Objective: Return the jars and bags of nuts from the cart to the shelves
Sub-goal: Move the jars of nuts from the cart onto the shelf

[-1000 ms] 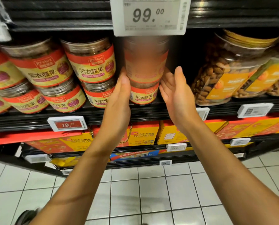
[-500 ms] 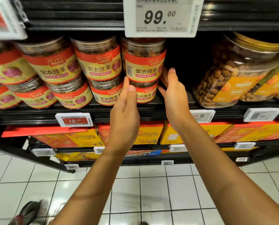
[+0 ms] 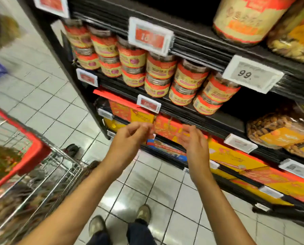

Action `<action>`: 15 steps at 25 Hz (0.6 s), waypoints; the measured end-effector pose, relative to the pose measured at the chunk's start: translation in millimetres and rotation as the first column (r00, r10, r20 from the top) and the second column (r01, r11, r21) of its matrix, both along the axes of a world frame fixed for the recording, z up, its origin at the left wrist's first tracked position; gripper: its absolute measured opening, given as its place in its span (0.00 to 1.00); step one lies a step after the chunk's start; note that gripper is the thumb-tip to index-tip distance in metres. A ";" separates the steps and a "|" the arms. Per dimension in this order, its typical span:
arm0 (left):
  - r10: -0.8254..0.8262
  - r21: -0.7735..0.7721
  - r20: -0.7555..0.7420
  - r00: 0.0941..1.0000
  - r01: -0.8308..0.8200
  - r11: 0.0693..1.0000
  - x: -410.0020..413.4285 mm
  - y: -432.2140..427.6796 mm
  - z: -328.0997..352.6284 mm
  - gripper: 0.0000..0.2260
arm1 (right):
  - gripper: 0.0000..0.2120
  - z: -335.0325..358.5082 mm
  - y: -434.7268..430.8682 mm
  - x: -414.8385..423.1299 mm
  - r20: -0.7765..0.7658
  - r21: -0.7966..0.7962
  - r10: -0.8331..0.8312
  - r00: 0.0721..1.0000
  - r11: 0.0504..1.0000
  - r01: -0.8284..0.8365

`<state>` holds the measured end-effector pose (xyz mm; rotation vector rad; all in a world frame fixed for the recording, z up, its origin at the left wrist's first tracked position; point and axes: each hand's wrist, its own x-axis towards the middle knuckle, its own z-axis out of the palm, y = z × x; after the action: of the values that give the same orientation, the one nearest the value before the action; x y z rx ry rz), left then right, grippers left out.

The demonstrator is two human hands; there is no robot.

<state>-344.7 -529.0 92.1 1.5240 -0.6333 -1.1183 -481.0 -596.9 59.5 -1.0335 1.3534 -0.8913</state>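
A: Okay, hands first?
B: Left hand (image 3: 128, 138) and right hand (image 3: 194, 145) are out in front of the lower shelves, apart from each other. The fingers (image 3: 142, 127) are loosely curled on the left and relaxed on the right. Both are released, with nothing in them.
A: Jars?
B: Small red-and-yellow jars (image 3: 190, 80) sit on the middle shelf (image 3: 209, 119), stacked two high in one row. Each stands upright with its lid up, axis square to the shelf and label facing the aisle. The view is tilted, so the row slants.
A: Cart?
B: The cart (image 3: 59, 167) is lower left, a wire basket with a red handle. The bags (image 3: 4, 160) inside are blurred, so I cannot tell which way they lie.
A: Anything else?
B: A price tag (image 3: 252, 75) reading "99." hangs over the row's right end. Flat orange boxes (image 3: 232, 158) lie on the shelf below.
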 end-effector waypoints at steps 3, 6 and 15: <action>0.294 0.082 -0.122 0.948 -0.286 0.955 49.7 90.7 17.9 0.13 | 0.13 20.5 63.0 73.0 0.091 0.013 0.358 0.929 0.933 -0.360; 0.561 0.133 -0.151 0.814 -0.546 0.827 88.3 179.7 23.3 0.13 | 0.13 36.6 131.4 143.1 0.146 -0.066 0.673 0.725 0.738 -0.672; 0.911 0.241 -0.180 0.370 -0.882 0.406 232.4 449.9 -5.4 0.11 | 0.19 12.3 332.0 352.0 0.101 0.061 0.981 0.164 0.158 -0.985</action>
<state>-112.4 -79.2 86.7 1.4118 0.5108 -0.4443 -129.0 -264.8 71.7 -1.4811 0.3648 0.2322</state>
